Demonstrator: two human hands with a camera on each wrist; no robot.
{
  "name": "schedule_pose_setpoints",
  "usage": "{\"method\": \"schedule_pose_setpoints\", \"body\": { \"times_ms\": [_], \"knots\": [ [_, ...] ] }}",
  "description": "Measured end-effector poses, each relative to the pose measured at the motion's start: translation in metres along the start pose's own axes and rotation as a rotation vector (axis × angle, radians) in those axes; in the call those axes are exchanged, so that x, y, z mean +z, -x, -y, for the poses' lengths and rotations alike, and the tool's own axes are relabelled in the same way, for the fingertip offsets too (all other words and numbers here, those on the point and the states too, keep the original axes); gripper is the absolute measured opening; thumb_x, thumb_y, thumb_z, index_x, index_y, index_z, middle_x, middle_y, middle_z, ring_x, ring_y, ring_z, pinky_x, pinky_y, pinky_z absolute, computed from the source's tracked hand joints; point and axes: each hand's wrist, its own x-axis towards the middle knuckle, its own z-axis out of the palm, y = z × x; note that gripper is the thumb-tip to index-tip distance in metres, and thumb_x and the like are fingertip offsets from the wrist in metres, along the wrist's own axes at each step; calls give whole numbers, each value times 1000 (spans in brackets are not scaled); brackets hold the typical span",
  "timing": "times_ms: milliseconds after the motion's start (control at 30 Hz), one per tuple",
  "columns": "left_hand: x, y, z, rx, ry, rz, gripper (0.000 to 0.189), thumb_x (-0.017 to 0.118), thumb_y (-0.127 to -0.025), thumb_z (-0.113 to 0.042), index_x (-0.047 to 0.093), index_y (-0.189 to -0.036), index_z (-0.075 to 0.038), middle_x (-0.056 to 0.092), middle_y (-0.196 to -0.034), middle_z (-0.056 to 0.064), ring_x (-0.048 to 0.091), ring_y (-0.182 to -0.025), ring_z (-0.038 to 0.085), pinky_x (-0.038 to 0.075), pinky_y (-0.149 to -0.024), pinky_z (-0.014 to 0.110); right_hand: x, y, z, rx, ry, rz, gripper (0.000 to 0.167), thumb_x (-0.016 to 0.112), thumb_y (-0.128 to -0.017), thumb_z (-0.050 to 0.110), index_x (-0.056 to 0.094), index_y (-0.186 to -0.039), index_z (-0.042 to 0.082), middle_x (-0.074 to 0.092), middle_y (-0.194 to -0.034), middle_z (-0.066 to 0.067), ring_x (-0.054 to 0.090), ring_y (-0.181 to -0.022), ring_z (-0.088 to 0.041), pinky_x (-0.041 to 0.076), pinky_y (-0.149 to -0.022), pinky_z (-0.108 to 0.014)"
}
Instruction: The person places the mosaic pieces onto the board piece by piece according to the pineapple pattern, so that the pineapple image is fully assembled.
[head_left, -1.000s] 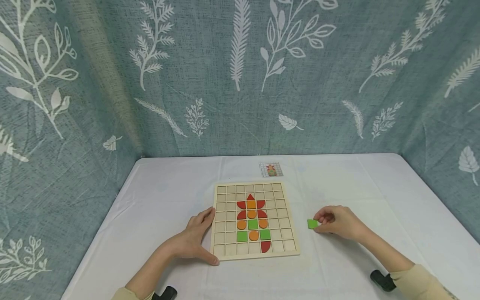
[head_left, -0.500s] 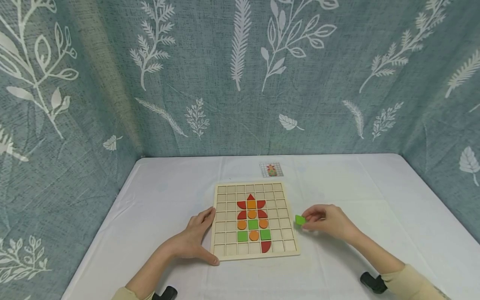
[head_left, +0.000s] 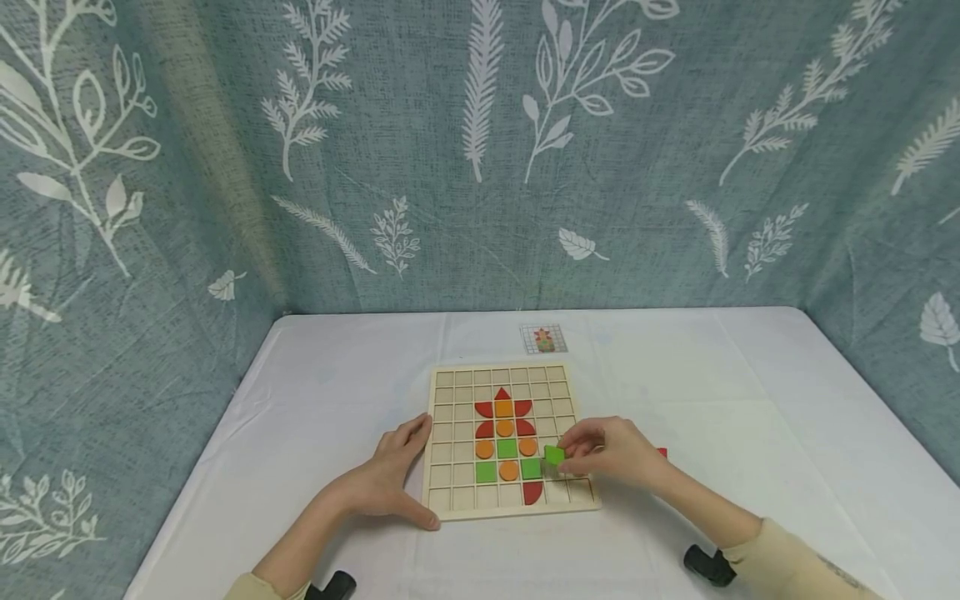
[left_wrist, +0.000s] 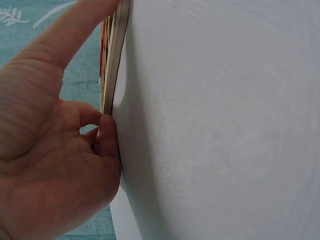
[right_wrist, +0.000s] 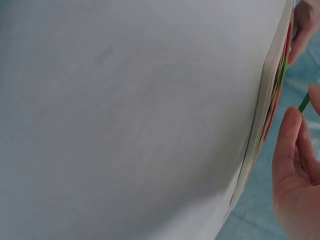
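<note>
A wooden grid board (head_left: 450, 500) lies on the table, bearing red, orange and green pieces set in its cells. My left hand (head_left: 382, 483) rests against the board's left side, thumb at the near corner and fingers spread up along the edge. In the left wrist view the thumb and fingertips meet the board's side (left_wrist: 116, 55). Over the right part of the board, my right hand (head_left: 615, 454) pinches a green square tile (head_left: 554, 455) between thumb and fingers. From the right wrist, that tile (right_wrist: 304, 102) shows edge-on above the board's surface.
Behind the board lies a small pattern card (head_left: 543, 339) with a coloured figure on a grid. A red piece (head_left: 662, 452) peeks out behind the right wrist. A white cloth (head_left: 360, 358) covers the table, with a leaf-print curtain (head_left: 450, 233) around its back and sides.
My right hand has carried the green tile left from the table beside the board to over its right columns. A red piece now shows behind the wrist. The left hand stays put.
</note>
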Motion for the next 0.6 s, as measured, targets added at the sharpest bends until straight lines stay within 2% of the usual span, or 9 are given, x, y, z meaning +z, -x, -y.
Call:
{"method": "schedule_pose_setpoints", "body": {
  "times_ms": [300, 600],
  "knots": [
    [0, -1, 0, -7, -2, -3, 134, 93, -55, -42, 14, -154, 1, 10, -161, 15, 15, -141, 36, 24, -109, 61, 23, -10, 17, -51, 18, 73, 23, 82, -79, 25, 72, -95, 11, 64, -76, 7, 58, -68, -10, 49, -62, -23],
    [-1, -1, -1, -11, 4, 2, 135, 93, -55, -42, 14, -154, 2, 10, -161, 16, 15, -141, 36, 24, -109, 61, 43, -14, 27, -234, 129, 126, 19, 85, -75, 17, 70, -85, 11, 60, -71, 9, 53, -64, -1, 49, -58, -20]
  ]
}}
